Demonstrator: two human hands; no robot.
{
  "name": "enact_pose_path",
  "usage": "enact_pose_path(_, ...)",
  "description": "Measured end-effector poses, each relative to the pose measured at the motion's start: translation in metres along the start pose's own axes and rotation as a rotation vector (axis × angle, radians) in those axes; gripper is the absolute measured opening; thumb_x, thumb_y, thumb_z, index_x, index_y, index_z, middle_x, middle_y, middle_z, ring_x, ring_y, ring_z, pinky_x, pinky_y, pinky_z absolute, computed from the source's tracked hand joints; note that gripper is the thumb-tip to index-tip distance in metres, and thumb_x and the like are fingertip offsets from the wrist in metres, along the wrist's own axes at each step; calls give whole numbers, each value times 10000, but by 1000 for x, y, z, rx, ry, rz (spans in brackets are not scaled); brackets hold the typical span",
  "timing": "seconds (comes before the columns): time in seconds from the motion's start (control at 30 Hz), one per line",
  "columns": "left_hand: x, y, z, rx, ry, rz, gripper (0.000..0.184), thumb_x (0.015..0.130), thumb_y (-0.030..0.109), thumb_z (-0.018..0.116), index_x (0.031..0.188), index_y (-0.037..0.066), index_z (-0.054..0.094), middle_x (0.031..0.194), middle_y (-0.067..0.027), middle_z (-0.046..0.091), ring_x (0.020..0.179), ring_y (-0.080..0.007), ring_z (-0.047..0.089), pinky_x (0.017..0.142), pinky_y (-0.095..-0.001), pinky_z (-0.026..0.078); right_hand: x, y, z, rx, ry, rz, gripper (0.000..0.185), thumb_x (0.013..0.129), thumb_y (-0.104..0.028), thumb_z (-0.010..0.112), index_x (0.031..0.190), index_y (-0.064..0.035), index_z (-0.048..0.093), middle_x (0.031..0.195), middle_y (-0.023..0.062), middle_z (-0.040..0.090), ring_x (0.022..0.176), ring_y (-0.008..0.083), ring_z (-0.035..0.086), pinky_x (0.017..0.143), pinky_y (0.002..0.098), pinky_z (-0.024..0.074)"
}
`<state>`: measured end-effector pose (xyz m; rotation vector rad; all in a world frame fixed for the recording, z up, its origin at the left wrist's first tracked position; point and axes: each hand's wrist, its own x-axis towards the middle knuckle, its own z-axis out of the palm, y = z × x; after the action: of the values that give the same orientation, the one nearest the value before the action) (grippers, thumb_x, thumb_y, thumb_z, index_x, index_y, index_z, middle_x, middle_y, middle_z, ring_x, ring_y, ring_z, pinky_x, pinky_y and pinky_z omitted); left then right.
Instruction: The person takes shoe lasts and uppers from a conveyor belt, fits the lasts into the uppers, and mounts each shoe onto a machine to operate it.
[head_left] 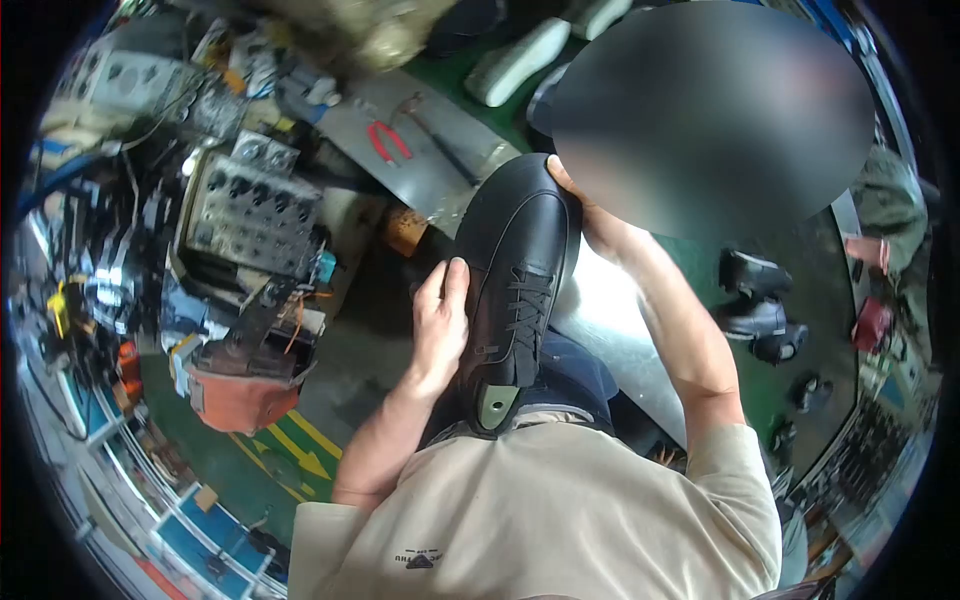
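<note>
A black lace-up shoe (505,270) is in front of my body, toe pointing away from me and upper facing up. At its heel opening shows a pale green block with a round hole (497,406), which looks like a shoe last. My left hand (440,320) grips the shoe's left side, thumb against the upper. My right hand (600,220) holds the right side near the toe, with its thumb on the edge and its other fingers hidden underneath.
A metal bench (400,140) ahead carries red-handled pincers (389,142) and a hammer (440,140). A machine with a knobbed panel (255,212) stands at left. More black shoes (752,305) lie on the right. A blurred patch covers the upper right.
</note>
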<state>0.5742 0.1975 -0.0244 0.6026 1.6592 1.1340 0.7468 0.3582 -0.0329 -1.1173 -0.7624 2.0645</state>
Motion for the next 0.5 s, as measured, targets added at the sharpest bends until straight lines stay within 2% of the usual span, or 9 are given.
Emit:
enact_pose_path(0.03,-1,1,-15,-12,33,6,358,1023,284,517,796,8,552,697,38,443,670,-66,359,581,-268,338,1,7,28,-8,24,-40,179,939,-209,647,917,-40,702,819,-1,678,721,60,593,677,235,489)
enact_pose_path(0.1,-3,2,-48,24,113,107,391,1021,269,524,722,29,453,653,50,344,645,-65,301,539,-275,271,14,21,85,-270,77,-286,237,954,-256,622,841,-50,660,736,-26,609,679,54,524,635,235,442)
enact_pose_path(0.13,-2,0,-66,-44,156,110,386,1022,243,523,709,37,431,658,56,325,640,-64,284,533,-268,255,20,24,112,-515,85,-388,277,956,-286,605,817,-47,626,676,-37,537,650,63,464,609,243,406)
enact_pose_path(0.23,-5,15,-131,-81,300,171,381,1020,236,525,708,34,441,654,55,332,640,-62,286,535,-264,260,43,34,194,-623,-81,-356,294,956,-291,600,818,-31,615,644,-37,499,638,72,448,605,252,400)
enact_pose_path(0.3,-16,29,-181,-76,409,152,373,1020,224,521,704,31,473,661,64,372,635,-55,306,536,-256,273,48,43,256,-454,-212,-218,353,1001,-313,544,792,-35,602,684,-64,525,658,49,448,605,259,401)
enact_pose_path(0.37,-28,46,-228,-289,479,155,349,1023,232,514,739,28,520,697,66,431,656,-38,351,570,-226,310,40,52,324,-228,-253,-289,363,1021,-326,515,821,-42,622,736,-70,551,686,34,456,631,231,404)
enact_pose_path(0.4,-35,64,-248,-417,524,127,338,1026,239,509,767,25,550,721,64,470,671,-28,381,595,-206,333,44,64,347,-262,-355,-293,355,1028,-337,497,905,-37,639,804,-62,576,742,26,476,680,209,405)
enact_pose_path(0.5,-51,67,-317,-487,581,210,319,1029,247,500,830,12,582,759,55,512,700,-20,416,623,-194,358,49,81,435,-347,-539,-288,364,1032,-351,485,992,-25,641,880,-61,596,808,14,489,732,198,407)
